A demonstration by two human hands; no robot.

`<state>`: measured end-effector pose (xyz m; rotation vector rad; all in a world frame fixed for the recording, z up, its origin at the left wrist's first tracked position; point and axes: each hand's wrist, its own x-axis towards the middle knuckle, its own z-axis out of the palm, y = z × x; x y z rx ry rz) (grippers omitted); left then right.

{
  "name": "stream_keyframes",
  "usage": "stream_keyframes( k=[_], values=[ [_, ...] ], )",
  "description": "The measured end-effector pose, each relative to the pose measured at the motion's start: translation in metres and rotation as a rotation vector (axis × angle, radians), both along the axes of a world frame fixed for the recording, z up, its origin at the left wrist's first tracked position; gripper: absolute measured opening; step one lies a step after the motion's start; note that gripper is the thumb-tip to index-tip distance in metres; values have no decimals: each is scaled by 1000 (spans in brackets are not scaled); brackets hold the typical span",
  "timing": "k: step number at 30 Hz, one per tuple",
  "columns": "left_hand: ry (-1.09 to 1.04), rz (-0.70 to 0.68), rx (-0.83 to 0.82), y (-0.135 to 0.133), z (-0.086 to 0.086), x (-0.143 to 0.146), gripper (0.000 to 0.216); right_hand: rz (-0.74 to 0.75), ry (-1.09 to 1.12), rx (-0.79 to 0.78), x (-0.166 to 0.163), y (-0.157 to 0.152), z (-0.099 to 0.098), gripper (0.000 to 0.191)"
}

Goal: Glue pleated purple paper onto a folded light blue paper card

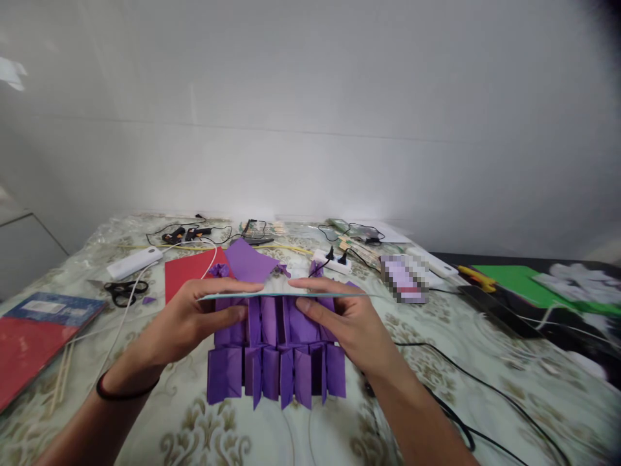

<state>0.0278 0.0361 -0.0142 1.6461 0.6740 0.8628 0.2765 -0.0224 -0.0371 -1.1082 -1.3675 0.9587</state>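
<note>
A purple folded-paper piece [276, 373] with rows of upright pleats is held up in front of me. Along its top runs a thin, light blue sheet [276, 295], seen nearly edge-on. My left hand [191, 317] grips the left side, fingers over the sheet and thumb against the purple folds. On the opposite side my right hand [352, 314] grips in the same way, its thumb pressed on the pleats. Whether the sheet is joined to the folds cannot be seen. Behind them lie a loose purple sheet [250, 260] and a red sheet [182, 277].
Scissors [125, 291] and a white power bank-like bar [134, 261] lie left, near a red-and-blue packet [41, 336]. Glue guns [187, 234] and a power strip [332, 261] are farther back. A phone [402, 278], black cable [466, 372] and green sheet [514, 285] lie right.
</note>
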Motion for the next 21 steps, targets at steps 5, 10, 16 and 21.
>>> stream_keyframes(
  k=[5,10,16,21],
  values=[
    [50,70,75,5,-6,-3,25,29,-109,30,9,4,-1,33],
    [15,11,-11,12,-18,-5,24,4,-21,-9,11,6,-7,39],
    [33,-27,-89,15,-17,-6,28,-65,18,20,9,9,-9,42],
    [37,89,53,16,-16,-8,33,-31,-108,76,17,8,-3,29]
  ],
)
